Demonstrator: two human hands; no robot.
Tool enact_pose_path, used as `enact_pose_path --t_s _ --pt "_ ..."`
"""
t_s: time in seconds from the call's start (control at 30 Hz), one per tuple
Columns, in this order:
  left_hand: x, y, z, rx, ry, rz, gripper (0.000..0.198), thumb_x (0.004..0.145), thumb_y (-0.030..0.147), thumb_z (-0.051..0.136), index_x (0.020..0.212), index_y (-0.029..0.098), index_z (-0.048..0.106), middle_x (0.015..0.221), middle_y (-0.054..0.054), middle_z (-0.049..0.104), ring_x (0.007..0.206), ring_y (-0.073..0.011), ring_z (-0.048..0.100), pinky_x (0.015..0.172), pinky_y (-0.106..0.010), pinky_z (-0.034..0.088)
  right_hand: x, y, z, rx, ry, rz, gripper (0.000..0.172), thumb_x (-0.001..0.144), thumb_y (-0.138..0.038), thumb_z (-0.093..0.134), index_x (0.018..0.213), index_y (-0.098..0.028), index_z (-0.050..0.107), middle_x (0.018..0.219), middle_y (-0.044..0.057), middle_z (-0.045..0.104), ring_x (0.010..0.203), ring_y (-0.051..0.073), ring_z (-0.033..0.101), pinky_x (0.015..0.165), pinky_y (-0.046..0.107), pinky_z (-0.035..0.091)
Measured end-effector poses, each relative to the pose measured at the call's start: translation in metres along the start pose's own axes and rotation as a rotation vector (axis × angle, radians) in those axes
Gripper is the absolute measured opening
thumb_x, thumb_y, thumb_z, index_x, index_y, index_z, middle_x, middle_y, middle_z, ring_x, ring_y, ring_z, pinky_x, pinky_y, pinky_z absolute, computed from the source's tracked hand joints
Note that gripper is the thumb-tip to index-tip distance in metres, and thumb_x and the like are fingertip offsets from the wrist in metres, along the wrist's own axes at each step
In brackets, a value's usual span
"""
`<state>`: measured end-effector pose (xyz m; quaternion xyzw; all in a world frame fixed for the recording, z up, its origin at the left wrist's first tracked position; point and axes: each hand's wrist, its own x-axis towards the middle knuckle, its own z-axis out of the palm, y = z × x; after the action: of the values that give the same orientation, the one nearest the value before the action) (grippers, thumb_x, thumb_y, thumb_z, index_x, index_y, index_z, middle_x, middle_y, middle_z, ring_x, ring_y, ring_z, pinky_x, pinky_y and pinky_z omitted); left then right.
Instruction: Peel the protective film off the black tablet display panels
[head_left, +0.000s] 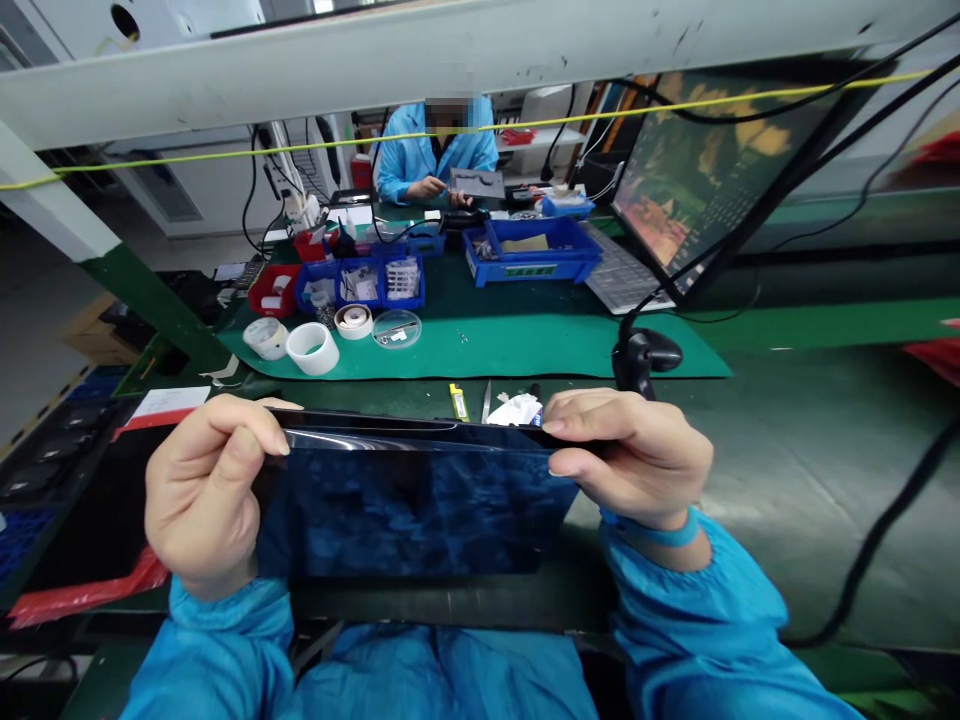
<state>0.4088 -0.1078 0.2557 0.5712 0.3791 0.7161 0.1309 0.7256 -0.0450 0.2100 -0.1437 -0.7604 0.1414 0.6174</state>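
Note:
Between my hands is a dark, glossy screen panel with bluish reflections, held above the front of the bench. A shiny strip, like clear film, runs along its upper edge; I cannot tell whether it is separate from the panel. My left hand pinches the upper left corner, thumb on the near face. At the upper right corner, my right hand grips the edge between thumb and fingers. Just beyond the panel lie a yellow-green strip, a pointed blade or tweezers and a crumpled white piece.
A black barcode scanner stands beyond my right hand. Tape rolls, a clear round dish and blue parts bins sit farther back. A laptop is at right. Across the bench, a person holds a grey panel.

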Motion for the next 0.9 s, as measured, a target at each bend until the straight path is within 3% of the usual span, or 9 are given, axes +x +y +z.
enact_pose_path --t_s 0.2,0.5,0.63,0.77,0.9 --pt "0.003 -0.013 0.002 -0.082 -0.027 0.086 0.020 0.088 0.020 0.067 0.070 0.016 0.073 0.061 -0.003 0.060 0.065 -0.0187 0.064 0.073 -0.034 0.057 0.005 0.001 0.000 0.056 -0.023 -0.073 0.030 0.078 -0.025 0.092 0.106 -0.021 0.080 0.071 0.003 0.077 0.057 0.019 0.072 0.054 0.031 0.061" --pt "0.011 -0.033 0.010 -0.183 -0.025 0.253 0.029 0.089 0.028 0.073 0.064 0.015 0.067 0.061 -0.004 0.066 0.062 -0.0220 0.071 0.051 -0.028 0.052 0.017 -0.009 -0.003 -0.070 -0.081 -0.221 0.027 0.082 -0.028 0.090 0.103 -0.020 0.074 0.062 -0.001 0.072 0.048 0.015 0.064 0.048 0.028 0.054" --pt "0.016 -0.042 0.011 -0.155 -0.017 0.304 0.024 0.089 0.021 0.069 0.066 0.015 0.068 0.056 -0.001 0.059 0.063 -0.0199 0.070 0.055 -0.027 0.052 0.014 -0.010 -0.008 -0.113 -0.095 -0.214 0.023 0.090 -0.038 0.082 0.102 -0.021 0.073 0.064 0.000 0.072 0.052 0.015 0.067 0.051 0.028 0.054" --pt "0.022 -0.044 0.014 -0.022 0.010 0.198 0.013 0.079 0.011 0.069 0.067 0.014 0.071 0.062 0.000 0.064 0.061 -0.0135 0.061 0.056 -0.024 0.041 0.011 -0.010 -0.017 -0.278 -0.096 -0.010 0.035 0.103 -0.051 0.060 0.103 -0.020 0.074 0.077 0.004 0.076 0.067 0.016 0.072 0.061 0.028 0.055" --pt "0.024 -0.042 0.016 0.095 -0.082 0.084 0.008 0.078 0.012 0.072 0.071 0.014 0.073 0.068 0.000 0.068 0.063 -0.0105 0.054 0.058 -0.023 0.035 0.013 0.010 -0.028 -0.549 -0.098 0.350 0.032 0.107 -0.038 0.051 0.095 -0.019 0.073 0.076 0.003 0.073 0.069 0.016 0.067 0.067 0.029 0.051"
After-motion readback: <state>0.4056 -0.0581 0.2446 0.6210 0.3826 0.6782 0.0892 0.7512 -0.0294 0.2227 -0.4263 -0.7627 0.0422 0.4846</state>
